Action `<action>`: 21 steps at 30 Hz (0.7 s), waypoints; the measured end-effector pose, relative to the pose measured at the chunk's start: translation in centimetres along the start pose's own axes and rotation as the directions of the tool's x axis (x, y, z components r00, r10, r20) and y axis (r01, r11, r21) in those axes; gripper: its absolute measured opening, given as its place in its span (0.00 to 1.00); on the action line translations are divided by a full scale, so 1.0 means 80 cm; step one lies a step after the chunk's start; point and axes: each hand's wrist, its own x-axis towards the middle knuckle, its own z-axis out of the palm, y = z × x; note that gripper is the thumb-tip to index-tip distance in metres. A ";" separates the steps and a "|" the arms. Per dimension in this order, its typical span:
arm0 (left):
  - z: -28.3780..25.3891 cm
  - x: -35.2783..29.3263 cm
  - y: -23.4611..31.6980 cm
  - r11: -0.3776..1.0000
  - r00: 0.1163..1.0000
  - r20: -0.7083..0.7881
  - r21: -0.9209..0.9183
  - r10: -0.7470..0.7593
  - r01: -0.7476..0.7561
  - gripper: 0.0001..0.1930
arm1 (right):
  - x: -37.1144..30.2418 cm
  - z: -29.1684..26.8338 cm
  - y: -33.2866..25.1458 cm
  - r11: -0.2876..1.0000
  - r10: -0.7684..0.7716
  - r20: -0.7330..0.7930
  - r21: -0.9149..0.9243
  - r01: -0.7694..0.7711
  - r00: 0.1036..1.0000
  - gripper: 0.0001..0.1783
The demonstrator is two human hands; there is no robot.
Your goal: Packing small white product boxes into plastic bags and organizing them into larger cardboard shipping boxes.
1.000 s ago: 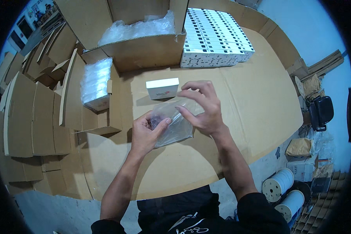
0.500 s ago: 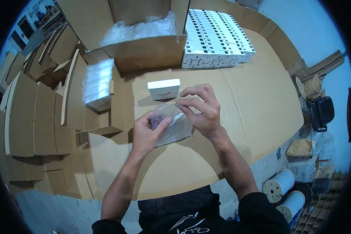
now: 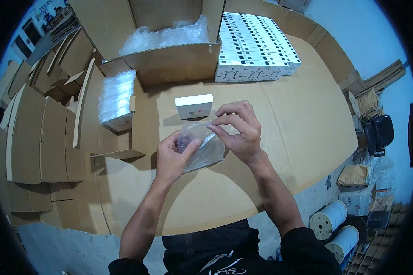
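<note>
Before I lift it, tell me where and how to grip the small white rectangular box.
The white box is probably best pinched from above, across front and back, near its right end: its top looks narrow front to back, and the clear plastic bag is held close in front.

White box (image 3: 194,107) blocks beyond plastic bag (image 3: 203,153); tabletop (image 3: 309,123) opens rightward.
</note>
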 end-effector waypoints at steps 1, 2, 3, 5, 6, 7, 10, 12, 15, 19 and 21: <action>0.000 0.001 0.000 1.000 1.000 -0.010 0.001 0.018 -0.018 0.15 | 0.003 -0.003 0.000 1.000 -0.001 0.008 0.000 0.001 1.000 0.15; 0.000 0.001 0.000 0.999 0.999 -0.020 0.001 0.037 -0.037 0.15 | 0.004 -0.005 0.000 1.000 -0.002 0.016 -0.001 0.002 1.000 0.18; 0.000 0.001 0.000 0.999 0.999 -0.016 -0.001 0.038 -0.038 0.15 | 0.005 -0.005 0.001 1.000 -0.002 0.016 -0.006 0.002 1.000 0.18; 0.001 0.000 0.003 1.000 0.999 -0.038 -0.016 0.023 -0.023 0.14 | 0.006 -0.010 0.004 0.999 0.033 0.009 0.014 -0.033 0.999 0.23; 0.002 0.000 0.004 0.999 0.999 -0.027 -0.022 0.024 -0.025 0.14 | 0.006 -0.012 0.006 0.999 0.035 0.009 0.001 -0.035 0.999 0.23; 0.001 0.000 0.005 0.999 0.999 -0.032 -0.041 0.022 -0.023 0.13 | 0.006 -0.011 0.007 0.999 0.041 0.015 -0.003 -0.041 0.999 0.23; 0.001 -0.002 0.006 0.998 0.999 -0.045 -0.062 0.014 -0.017 0.13 | 0.004 -0.014 0.013 0.999 0.048 0.024 -0.020 -0.047 0.999 0.22; 0.001 -0.002 0.005 0.998 0.998 -0.057 -0.062 0.008 -0.011 0.12 | 0.004 -0.015 0.014 0.999 0.048 0.026 -0.027 -0.047 0.999 0.21; 0.001 -0.001 0.002 0.998 0.997 -0.064 -0.042 0.046 -0.048 0.11 | 0.006 -0.020 0.012 0.999 0.051 0.027 -0.020 -0.050 0.998 0.18; 0.000 0.000 0.000 0.997 0.994 -0.080 -0.015 0.070 -0.071 0.11 | 0.006 -0.020 0.013 0.998 0.054 0.040 -0.041 -0.053 0.998 0.14; 0.001 0.001 0.000 0.997 0.995 -0.078 -0.026 0.069 -0.071 0.11 | 0.004 -0.018 0.015 0.997 0.063 0.041 -0.053 -0.061 0.997 0.13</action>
